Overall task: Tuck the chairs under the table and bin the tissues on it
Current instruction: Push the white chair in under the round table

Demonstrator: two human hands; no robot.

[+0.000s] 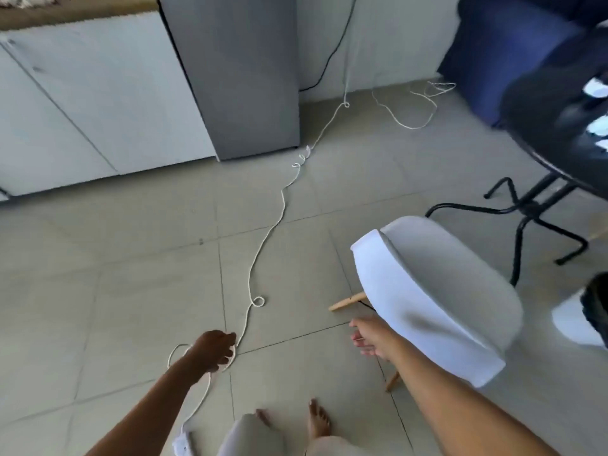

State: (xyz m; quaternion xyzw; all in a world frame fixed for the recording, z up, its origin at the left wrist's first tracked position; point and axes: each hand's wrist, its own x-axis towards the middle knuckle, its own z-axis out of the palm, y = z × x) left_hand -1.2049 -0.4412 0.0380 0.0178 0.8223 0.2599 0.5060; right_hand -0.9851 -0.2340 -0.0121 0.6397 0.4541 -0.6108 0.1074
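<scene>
A white shell chair (437, 291) with wooden legs stands on the tiled floor at the right, its back toward me. My right hand (368, 337) hovers just left of the chair's back, fingers spread, holding nothing. My left hand (214, 348) hangs over the floor further left with its fingers loosely curled, above a white cord; whether it touches the cord is unclear. A round black table (539, 126) with black metal legs fills the upper right. White tissues (597, 126) lie on it near the frame's edge.
A long white cord (266, 238) snakes across the floor from the wall to my feet. A grey fridge (243, 77) and white cabinets (82, 103) stand at the back. A blue seat (493, 51) sits behind the table. A dark and white object (585, 314) lies at the right edge.
</scene>
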